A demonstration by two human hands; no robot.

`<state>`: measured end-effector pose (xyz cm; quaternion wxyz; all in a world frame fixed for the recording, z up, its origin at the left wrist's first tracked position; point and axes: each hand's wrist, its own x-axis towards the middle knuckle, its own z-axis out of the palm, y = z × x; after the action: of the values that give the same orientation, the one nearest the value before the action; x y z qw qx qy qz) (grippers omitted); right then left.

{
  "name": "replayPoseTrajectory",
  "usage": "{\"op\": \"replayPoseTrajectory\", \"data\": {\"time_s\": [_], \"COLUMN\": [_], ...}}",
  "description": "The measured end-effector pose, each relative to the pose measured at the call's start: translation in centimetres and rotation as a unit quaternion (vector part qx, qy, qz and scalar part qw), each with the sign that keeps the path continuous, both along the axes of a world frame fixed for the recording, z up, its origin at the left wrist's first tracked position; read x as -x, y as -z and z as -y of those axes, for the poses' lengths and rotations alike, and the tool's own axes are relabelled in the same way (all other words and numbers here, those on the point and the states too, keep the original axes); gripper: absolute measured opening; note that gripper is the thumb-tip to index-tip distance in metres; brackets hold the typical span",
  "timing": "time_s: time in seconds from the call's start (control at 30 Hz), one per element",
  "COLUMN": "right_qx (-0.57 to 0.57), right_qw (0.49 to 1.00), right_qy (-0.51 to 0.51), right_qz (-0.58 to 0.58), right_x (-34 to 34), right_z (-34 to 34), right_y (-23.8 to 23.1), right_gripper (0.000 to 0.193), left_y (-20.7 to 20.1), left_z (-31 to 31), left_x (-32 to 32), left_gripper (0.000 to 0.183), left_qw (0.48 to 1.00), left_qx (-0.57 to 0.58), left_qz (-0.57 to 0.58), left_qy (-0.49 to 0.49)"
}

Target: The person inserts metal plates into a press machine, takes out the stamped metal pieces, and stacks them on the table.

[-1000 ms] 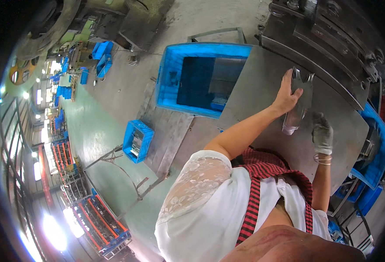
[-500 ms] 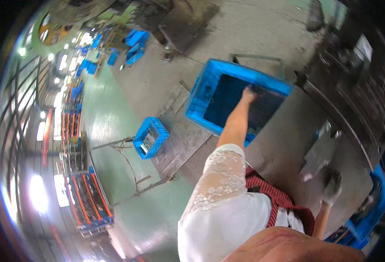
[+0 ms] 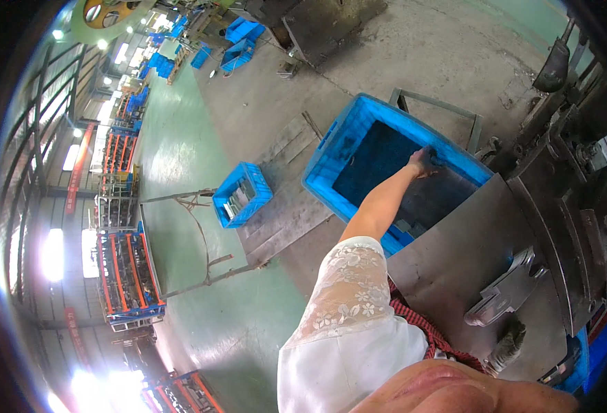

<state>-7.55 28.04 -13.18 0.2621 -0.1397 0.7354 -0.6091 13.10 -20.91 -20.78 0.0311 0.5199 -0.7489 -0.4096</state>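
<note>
My left hand (image 3: 424,162), dark about the fingers, reaches over the large blue crate (image 3: 331,148). Its fingers look parted, and I see nothing held in them. Some grey flat pieces (image 3: 410,227) lie in the crate's near corner. My right hand (image 3: 507,347), in a grey, dirt-darkened glove, rests low over the metal table (image 3: 448,268) with its fingers stretched out. Just beyond its fingertips lies a small stack of shaped flat metal plates (image 3: 503,292), apart from the hand.
Dark machinery (image 3: 558,199) stands along the right. A smaller blue crate (image 3: 243,196) holding metal pieces sits on the left, near a thin metal frame (image 3: 207,261). Orange-and-blue racks (image 3: 133,272) line the far left. More blue crate edge (image 3: 575,365) shows at lower right.
The whole view has shifted and become sharper. My left hand has stayed over the large crate, slightly farther right in view. My right hand appears lower, still beside the metal plates.
</note>
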Motion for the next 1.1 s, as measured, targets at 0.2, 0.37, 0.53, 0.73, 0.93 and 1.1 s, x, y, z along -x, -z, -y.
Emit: {"op": "replayPoseTrajectory", "data": {"time_s": [0.2, 0.37, 0.53, 0.73, 0.93, 1.1], "right_qx": [-0.047, 0.323, 0.012, 0.03, 0.192, 0.246], "right_qw": [0.999, 0.82, 1.0, 0.941, 0.844, 0.897], "right_qy": [-0.015, -0.025, -0.01, -0.171, -0.291, -0.357], "right_qz": [-0.005, 0.472, -0.005, -0.29, 0.407, -0.084], "right_x": [-0.4, -0.3, 1.8, -6.7, -14.5, -17.8], "right_z": [-0.2, 1.1, -0.3, 9.5, 22.5, 19.9], "right_y": [0.4, -0.8, 0.5, -9.3, -14.8, -21.6], "right_gripper": [0.029, 0.034, 0.034, 0.03, 0.034, 0.041], "left_y": [-3.8, -7.1, -18.4, -28.7, -28.6, -29.9], "left_z": [-1.0, -1.4, -4.2, -10.7, -17.5, -19.9], "left_x": [-5.6, -10.3, -10.4, -9.3, -2.8, -3.4], "left_gripper": [0.042, 0.03, 0.027, 0.029, 0.04, 0.035], "left_qw": [0.983, 0.923, 0.83, 0.774, 0.767, 0.559], "left_qx": [0.09, 0.285, -0.035, -0.155, -0.223, -0.487], "left_qz": [-0.111, -0.19, -0.484, -0.595, -0.601, -0.655], "left_qy": [-0.111, -0.174, -0.275, -0.153, 0.009, 0.146]}}
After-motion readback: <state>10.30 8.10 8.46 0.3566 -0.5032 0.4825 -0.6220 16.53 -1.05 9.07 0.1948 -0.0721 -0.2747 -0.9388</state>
